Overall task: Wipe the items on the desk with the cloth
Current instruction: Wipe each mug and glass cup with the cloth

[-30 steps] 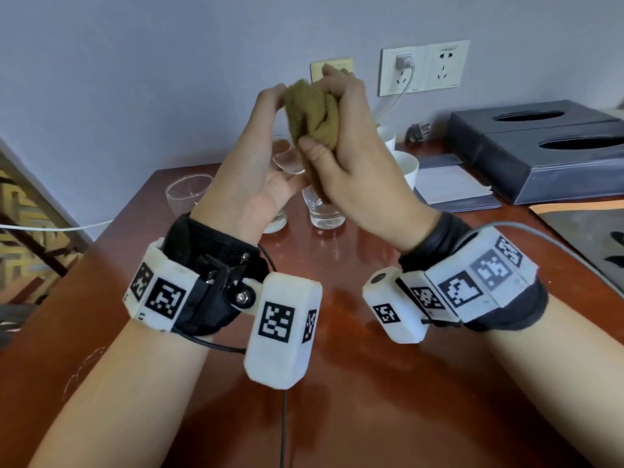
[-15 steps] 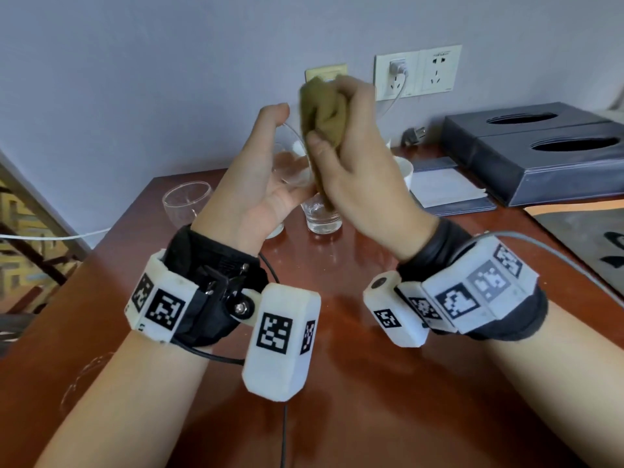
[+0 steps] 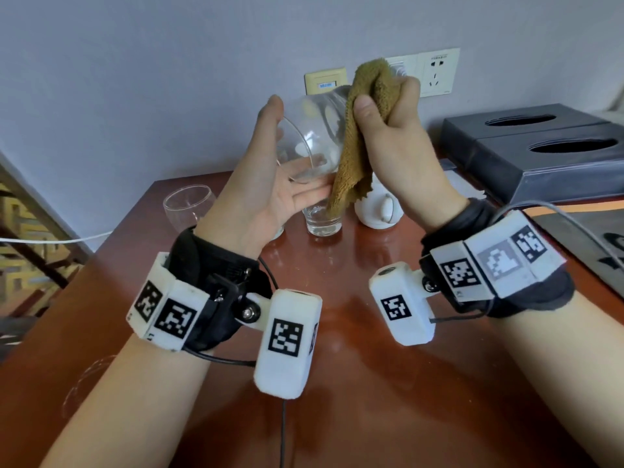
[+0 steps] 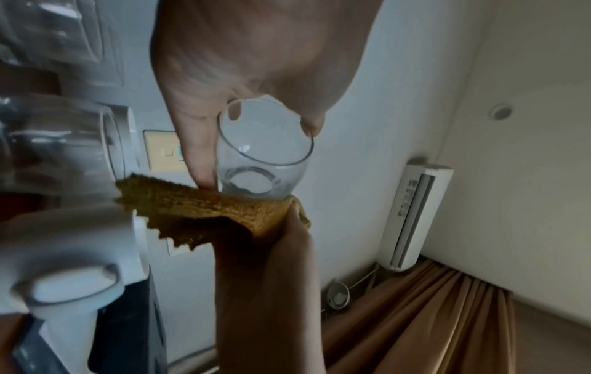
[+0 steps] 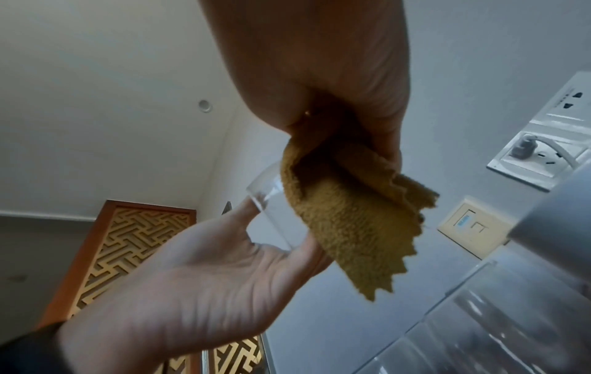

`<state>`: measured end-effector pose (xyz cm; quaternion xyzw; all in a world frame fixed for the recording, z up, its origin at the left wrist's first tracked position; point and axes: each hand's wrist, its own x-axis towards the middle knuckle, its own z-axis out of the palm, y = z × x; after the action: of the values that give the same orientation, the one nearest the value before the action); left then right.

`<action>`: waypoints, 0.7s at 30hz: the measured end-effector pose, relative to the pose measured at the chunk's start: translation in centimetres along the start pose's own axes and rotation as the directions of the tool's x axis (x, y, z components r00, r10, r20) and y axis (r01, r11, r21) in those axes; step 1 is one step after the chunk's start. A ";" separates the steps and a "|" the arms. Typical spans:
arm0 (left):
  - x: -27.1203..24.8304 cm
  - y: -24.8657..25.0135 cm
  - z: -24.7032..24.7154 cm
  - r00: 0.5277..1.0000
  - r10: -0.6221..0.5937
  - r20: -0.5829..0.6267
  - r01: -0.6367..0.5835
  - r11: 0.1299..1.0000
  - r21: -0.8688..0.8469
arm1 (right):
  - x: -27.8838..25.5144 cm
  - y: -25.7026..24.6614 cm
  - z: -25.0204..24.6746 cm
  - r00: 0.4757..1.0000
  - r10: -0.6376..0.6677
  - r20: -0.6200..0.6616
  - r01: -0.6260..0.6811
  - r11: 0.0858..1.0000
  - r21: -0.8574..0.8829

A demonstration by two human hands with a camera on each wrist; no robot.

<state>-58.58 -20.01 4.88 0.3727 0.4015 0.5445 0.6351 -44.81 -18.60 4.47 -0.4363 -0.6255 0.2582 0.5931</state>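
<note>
Cloth (image 3: 361, 130) slid off glass (image 3: 314, 136) — both grips hold.

glass (image 3: 312, 136): far side covered by the cloth (image 3: 358, 143) | right hand (image 3: 398, 143): fingertips buried in the cloth folds | second glass (image 3: 322, 222): upper part hidden behind the cloth's hanging end | white cup (image 4: 73, 255): blurred, cut by the left edge | dark box (image 3: 540, 146): cut by the right edge
</note>
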 end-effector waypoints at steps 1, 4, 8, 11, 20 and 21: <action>-0.2 0.0 0.1 1.000 -0.004 0.029 0.003 0.999 0.034 | 0.0 0.0 0.0 1.000 -0.008 -0.010 0.007 1.000 -0.009; -0.6 0.0 0.3 0.997 -0.018 0.070 0.004 0.979 0.206 | 0.2 0.3 -0.4 1.000 -0.009 0.005 0.009 0.998 -0.059; -0.6 -0.6 0.4 0.998 0.049 0.032 -0.058 0.884 0.463 | 0.4 0.5 -0.5 0.999 -0.024 0.039 0.030 0.989 -0.144; -0.6 -0.8 0.5 0.999 0.045 0.005 -0.043 0.904 0.425 | 0.1 0.3 -0.2 0.998 -0.061 0.027 0.065 0.984 -0.168; -0.1 0.1 -0.1 1.000 0.002 -0.018 -0.001 0.999 0.042 | -2.3 -0.1 3.3 0.917 -0.365 0.164 0.388 0.910 -0.145; -0.2 0.2 -0.1 1.000 0.008 -0.030 -0.006 0.999 0.048 | -2.3 0.0 3.3 0.912 -0.364 0.186 0.392 0.909 -0.143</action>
<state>-58.75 -20.16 5.02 0.3811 0.4227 0.5424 0.6179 -48.20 -19.88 2.75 -0.3362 -0.7630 0.1145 0.5401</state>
